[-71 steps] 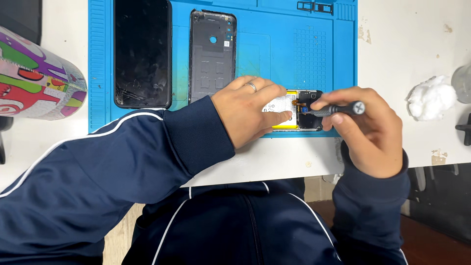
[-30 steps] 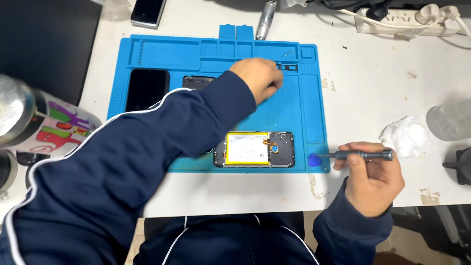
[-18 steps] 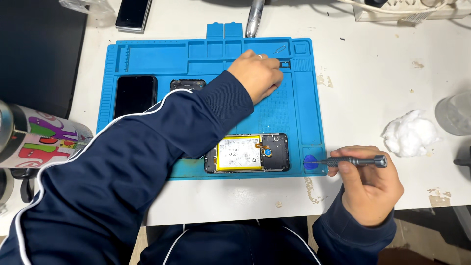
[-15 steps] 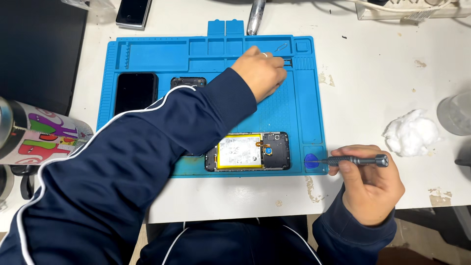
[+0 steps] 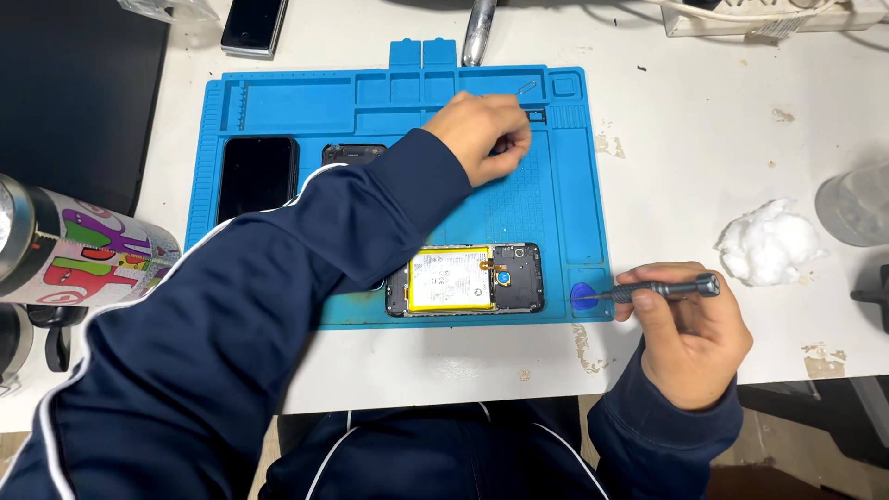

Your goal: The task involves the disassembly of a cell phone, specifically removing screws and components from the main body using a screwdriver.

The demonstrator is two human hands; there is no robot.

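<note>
Head view: I see my left hand (image 5: 482, 137) curled, fingertips pinched down over the small tray compartments at the far edge of the blue work mat (image 5: 565, 213); what it pinches is hidden. My right hand (image 5: 690, 333) grips a screwdriver (image 5: 662, 290), tip on a round blue pad (image 5: 583, 296). The opened phone (image 5: 465, 279) lies near the mat's front edge. Advisable: keep the driver parked, pick slowly.

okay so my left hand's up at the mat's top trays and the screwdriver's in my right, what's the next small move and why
Probably bring the left hand back down to steady the opened phone. It lies free on the mat, and the right hand holds the screwdriver just beside it.
</note>
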